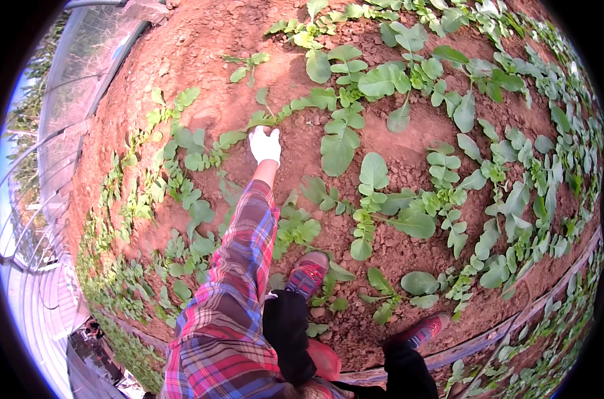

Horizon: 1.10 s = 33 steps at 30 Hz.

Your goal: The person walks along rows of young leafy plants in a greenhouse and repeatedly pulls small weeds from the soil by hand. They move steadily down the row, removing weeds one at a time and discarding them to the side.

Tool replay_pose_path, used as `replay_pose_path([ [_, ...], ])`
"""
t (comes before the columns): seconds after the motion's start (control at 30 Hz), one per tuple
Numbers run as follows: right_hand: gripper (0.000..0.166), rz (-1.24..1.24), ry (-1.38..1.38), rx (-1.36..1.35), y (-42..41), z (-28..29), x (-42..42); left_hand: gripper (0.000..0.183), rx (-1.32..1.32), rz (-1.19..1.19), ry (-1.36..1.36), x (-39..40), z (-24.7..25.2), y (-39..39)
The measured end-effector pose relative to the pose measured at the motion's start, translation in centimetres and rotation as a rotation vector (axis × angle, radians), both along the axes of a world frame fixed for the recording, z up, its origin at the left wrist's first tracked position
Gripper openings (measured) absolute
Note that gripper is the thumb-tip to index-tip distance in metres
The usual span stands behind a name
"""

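My left hand, in a white glove, reaches out over the reddish soil. Its fingertips are at the base of a small leafy plant with lobed green leaves; whether they grip it I cannot tell. A plaid sleeve covers most of that arm. To the right of the hand grows a larger plant with broad lobed leaves. More leaves spread on the left. My right hand is out of view.
My two patterned shoes stand among the plants near the bed's edge. Rows of leafy plants cover the right side. Curved greenhouse frame ribs and clear sheeting run along the left. A red object lies between my legs.
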State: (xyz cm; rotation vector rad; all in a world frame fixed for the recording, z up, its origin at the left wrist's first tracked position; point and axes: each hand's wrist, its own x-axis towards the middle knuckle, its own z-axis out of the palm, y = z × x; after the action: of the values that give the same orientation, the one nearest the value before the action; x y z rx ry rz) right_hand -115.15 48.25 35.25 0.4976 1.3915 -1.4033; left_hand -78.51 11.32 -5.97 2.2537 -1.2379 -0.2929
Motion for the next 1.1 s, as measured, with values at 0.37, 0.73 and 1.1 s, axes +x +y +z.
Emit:
replay_pose_path([
  [0.37, 0.048, 0.034, -0.054, -0.136, 0.8, -0.4, -0.7, 0.035, 0.053, -0.026, -0.07, 0.4, 0.1, 0.0],
  [0.73, 0.048, 0.02, -0.03, -0.198, 1.2, -0.5, -0.5, 0.03, -0.057, -0.278, -0.317, -1.3, 0.8, 2.6],
  [1.1, 0.045, 0.021, -0.032, -0.201, 1.4, -0.9, -0.7, 0.026, 0.074, -0.358, -0.408, -0.2, 1.5, 1.6],
])
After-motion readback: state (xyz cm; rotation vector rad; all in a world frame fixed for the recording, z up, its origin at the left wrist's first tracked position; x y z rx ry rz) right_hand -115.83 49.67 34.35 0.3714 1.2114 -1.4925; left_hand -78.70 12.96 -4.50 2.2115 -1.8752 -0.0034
